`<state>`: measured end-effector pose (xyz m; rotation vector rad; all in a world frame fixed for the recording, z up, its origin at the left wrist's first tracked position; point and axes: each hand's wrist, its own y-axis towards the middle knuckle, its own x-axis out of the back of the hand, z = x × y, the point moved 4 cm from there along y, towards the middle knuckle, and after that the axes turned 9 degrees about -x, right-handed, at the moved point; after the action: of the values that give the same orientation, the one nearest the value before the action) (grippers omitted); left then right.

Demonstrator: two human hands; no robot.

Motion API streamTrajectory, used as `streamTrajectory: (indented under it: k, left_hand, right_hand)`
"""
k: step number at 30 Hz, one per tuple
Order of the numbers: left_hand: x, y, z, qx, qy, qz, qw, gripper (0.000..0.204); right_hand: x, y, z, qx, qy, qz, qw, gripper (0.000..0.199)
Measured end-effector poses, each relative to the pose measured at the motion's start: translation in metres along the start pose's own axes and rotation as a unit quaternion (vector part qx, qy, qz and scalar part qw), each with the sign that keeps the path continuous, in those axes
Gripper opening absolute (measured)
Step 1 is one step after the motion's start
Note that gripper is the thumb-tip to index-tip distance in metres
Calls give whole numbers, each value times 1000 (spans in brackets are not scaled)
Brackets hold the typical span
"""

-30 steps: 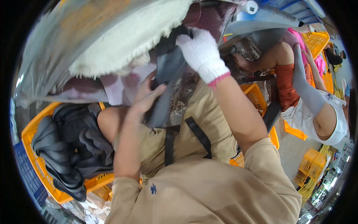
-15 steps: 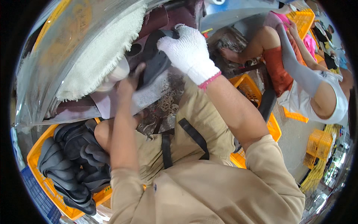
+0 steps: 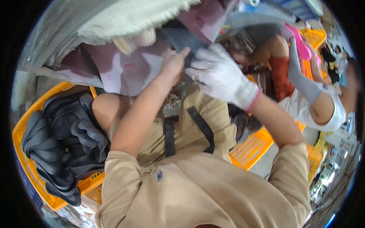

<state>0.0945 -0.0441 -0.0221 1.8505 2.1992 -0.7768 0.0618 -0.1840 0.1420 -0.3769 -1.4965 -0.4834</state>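
Observation:
A dark grey shoe sole (image 3: pixel 182 40), partly hidden and smeared by motion, is held between my two hands below the machine. My bare left hand (image 3: pixel 173 65) is closed at its near left edge, with the thumb pointing toward my other hand. My right hand (image 3: pixel 222 76), in a white knitted glove with a pink cuff, grips the right side of the sole; its fingers are blurred. Just left of the sole sits a cream-coloured roller (image 3: pixel 138 40), under a fringed white cloth (image 3: pixel 133 19) draped on the machine.
At my left stands an orange crate (image 3: pixel 57 198) heaped with dark grey soles (image 3: pixel 68 140). Another orange crate (image 3: pixel 253 148) is by my right leg. Blotched purple sheeting (image 3: pixel 118 68) lines the machine's underside. On the right a seated co-worker (image 3: pixel 315 95) has a pink sole (image 3: pixel 300 43) at hand.
Both hands have come nearer to me and to the right, with the sole. My left hand has moved from beside the roller toward my gloved hand. The view has shifted too.

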Motion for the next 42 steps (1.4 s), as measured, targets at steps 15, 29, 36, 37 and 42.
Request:
streamTrajectory:
  k: [15,29,36,37,42]
  left_hand:
    - [48,-20,-1,36,-402,-188,895,72]
    - [52,-18,-14,127,-272,-125,946,94]
    - [56,-19,-29,-10,-317,-126,940,79]
    - [53,-34,-23,54,-318,-174,930,75]
    - [62,-37,-27,79,-275,-215,934,73]
  right_hand:
    - [-33,-15,71,-126,169,-161,964,29]
    - [-13,57,70,-195,335,84,918,68]
    - [-5,76,81,-249,411,202,853,60]
    - [-2,54,92,-239,387,150,878,57]
    - [-47,3,102,-257,333,-93,902,54]
